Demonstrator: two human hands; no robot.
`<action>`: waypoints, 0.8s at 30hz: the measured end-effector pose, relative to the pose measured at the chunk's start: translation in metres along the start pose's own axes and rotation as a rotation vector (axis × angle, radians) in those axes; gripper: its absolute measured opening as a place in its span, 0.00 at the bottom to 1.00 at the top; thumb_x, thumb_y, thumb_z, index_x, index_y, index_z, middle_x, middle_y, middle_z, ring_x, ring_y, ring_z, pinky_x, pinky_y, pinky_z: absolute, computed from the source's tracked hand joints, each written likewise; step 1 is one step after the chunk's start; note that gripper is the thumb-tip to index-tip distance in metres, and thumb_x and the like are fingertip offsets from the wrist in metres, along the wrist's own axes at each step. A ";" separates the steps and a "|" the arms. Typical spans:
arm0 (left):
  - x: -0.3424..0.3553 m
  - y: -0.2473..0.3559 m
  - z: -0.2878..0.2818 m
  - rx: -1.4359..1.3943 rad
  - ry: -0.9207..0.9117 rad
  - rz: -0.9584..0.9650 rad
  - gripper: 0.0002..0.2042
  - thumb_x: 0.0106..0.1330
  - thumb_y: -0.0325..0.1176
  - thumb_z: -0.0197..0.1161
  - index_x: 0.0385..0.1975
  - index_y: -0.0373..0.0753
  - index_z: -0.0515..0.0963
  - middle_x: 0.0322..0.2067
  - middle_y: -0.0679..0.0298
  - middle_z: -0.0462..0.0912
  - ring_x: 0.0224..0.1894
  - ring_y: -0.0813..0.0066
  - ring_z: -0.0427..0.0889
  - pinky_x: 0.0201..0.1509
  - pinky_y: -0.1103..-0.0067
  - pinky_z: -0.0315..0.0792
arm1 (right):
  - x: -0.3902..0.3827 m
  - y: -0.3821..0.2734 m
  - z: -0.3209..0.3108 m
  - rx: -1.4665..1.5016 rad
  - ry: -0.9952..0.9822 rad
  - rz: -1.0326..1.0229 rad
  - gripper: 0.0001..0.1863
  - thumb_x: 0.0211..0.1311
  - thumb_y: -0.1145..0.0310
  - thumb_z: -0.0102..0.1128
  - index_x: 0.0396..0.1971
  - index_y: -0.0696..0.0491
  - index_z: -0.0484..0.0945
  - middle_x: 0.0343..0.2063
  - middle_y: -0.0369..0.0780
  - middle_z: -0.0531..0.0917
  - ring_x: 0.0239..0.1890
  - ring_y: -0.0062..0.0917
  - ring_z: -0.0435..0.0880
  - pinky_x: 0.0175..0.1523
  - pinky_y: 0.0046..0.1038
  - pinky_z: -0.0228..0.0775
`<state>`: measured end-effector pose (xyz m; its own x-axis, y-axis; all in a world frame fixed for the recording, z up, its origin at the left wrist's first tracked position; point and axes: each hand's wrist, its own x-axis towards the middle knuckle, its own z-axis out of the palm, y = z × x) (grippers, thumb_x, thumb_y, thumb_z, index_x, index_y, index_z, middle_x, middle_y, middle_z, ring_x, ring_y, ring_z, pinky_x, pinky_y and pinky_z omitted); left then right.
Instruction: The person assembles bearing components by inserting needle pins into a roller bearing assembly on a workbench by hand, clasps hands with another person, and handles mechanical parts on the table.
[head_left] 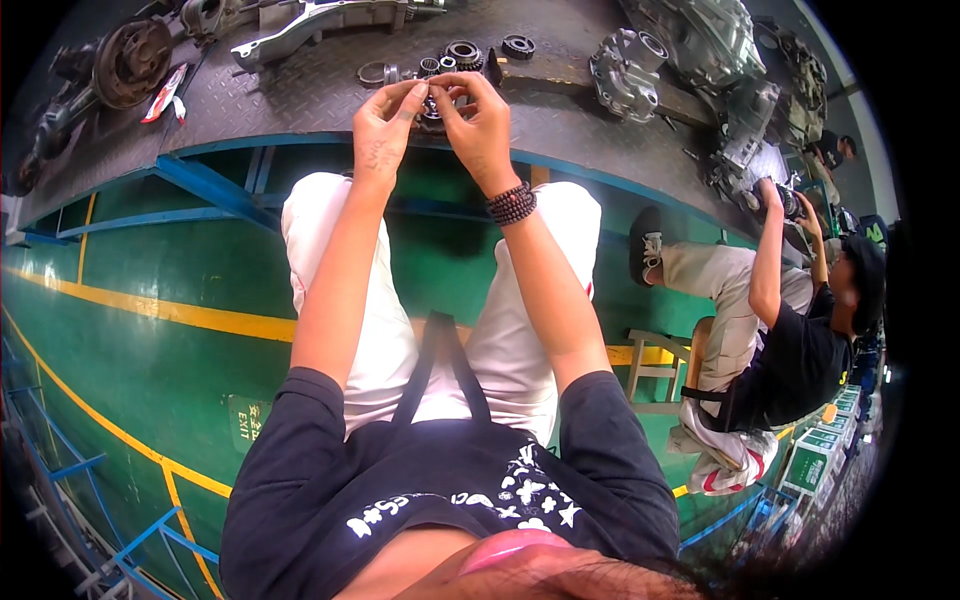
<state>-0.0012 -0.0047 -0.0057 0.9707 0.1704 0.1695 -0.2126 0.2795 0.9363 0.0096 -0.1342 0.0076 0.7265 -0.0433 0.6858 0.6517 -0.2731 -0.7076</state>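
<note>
leaning in over the near edge of the tabletop (pixel 290 108), the person brings both hands together at the fingertips, with a small metal part (pixel 433 106) in the narrow gap between them. the left hand (pixel 382 128) curls in from the left and the right hand (pixel 477 125) from the right, thumbs and fingers bent, so that the two pinch the part between them; the exact contact points are too small to tell. the part lies just below the meeting fingertips, closer to the body than the gears, and whether it also rests on the tabletop cannot be told. a beaded bracelet (pixel 512 204) circles the right wrist.

just beyond the fingertips stand a ring (pixel 373 74), a small gear (pixel 430 66) and a larger gear (pixel 463 54), with another gear (pixel 519 46) a little apart to the right. farther right sits a casing (pixel 627 75), near a bigger casing (pixel 712 38). well to the left, a packet (pixel 165 95) lies beside a drum (pixel 133 63). at the far right, a seated co-worker (pixel 800 345) has two hands on a dark part (pixel 790 204).
</note>
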 end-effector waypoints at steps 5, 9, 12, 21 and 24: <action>0.000 0.001 0.001 0.015 0.007 -0.005 0.13 0.65 0.36 0.69 0.44 0.35 0.83 0.38 0.68 0.85 0.38 0.85 0.80 0.42 0.86 0.70 | 0.000 0.001 -0.001 -0.006 -0.004 -0.004 0.06 0.58 0.73 0.67 0.35 0.55 0.83 0.33 0.37 0.84 0.28 0.20 0.80 0.29 0.21 0.70; -0.001 0.000 0.000 0.026 0.005 -0.010 0.12 0.66 0.35 0.68 0.45 0.37 0.83 0.39 0.68 0.85 0.38 0.83 0.80 0.42 0.85 0.71 | 0.000 0.002 -0.002 -0.027 -0.043 0.042 0.06 0.61 0.72 0.66 0.37 0.54 0.83 0.36 0.34 0.85 0.33 0.17 0.80 0.33 0.18 0.71; 0.000 0.000 -0.001 0.014 -0.003 0.001 0.12 0.66 0.35 0.68 0.45 0.37 0.82 0.39 0.68 0.85 0.39 0.83 0.80 0.42 0.85 0.71 | -0.001 0.001 -0.001 -0.030 -0.043 0.047 0.06 0.61 0.72 0.66 0.37 0.54 0.83 0.35 0.34 0.85 0.33 0.17 0.80 0.33 0.18 0.70; 0.000 -0.002 -0.003 0.022 -0.022 0.010 0.13 0.66 0.35 0.68 0.46 0.37 0.81 0.41 0.67 0.85 0.41 0.81 0.81 0.44 0.83 0.72 | -0.001 0.001 -0.002 -0.048 -0.041 0.035 0.06 0.61 0.72 0.66 0.37 0.54 0.83 0.34 0.34 0.84 0.31 0.17 0.80 0.31 0.18 0.69; 0.000 -0.002 -0.003 0.038 -0.017 0.005 0.12 0.66 0.35 0.68 0.45 0.37 0.80 0.41 0.67 0.85 0.41 0.80 0.81 0.44 0.83 0.72 | -0.001 0.001 -0.002 -0.043 -0.042 0.030 0.06 0.61 0.73 0.66 0.37 0.53 0.83 0.34 0.34 0.84 0.31 0.17 0.80 0.31 0.17 0.68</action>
<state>-0.0014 -0.0026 -0.0082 0.9715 0.1559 0.1787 -0.2131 0.2429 0.9464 0.0089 -0.1359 0.0062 0.7547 -0.0117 0.6559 0.6202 -0.3131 -0.7192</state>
